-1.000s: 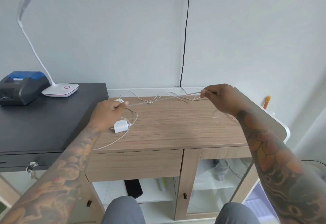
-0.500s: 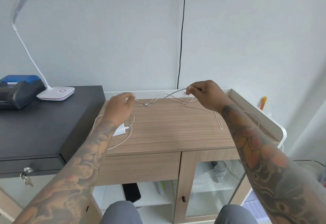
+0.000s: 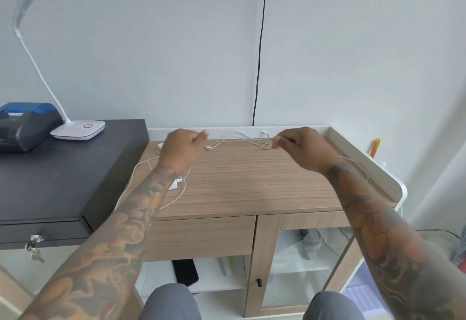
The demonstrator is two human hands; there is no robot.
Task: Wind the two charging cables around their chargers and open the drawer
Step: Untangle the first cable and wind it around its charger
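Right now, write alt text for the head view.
Two tattooed hands, left hand and right hand, hold a thin white cable stretched between them above a wooden cabinet top. A white charger lies under the left forearm; the drawer below is closed.

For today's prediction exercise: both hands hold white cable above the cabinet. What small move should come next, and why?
Probably bring the right hand toward the left hand to lay a loop: white cable spans between them, still tangled, one charger lies unwound, and the drawer is still closed.

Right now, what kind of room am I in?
Probably a small office or shop back room: a receipt printer and desk lamp sit on a locked black cash drawer, beside a wooden cabinet.
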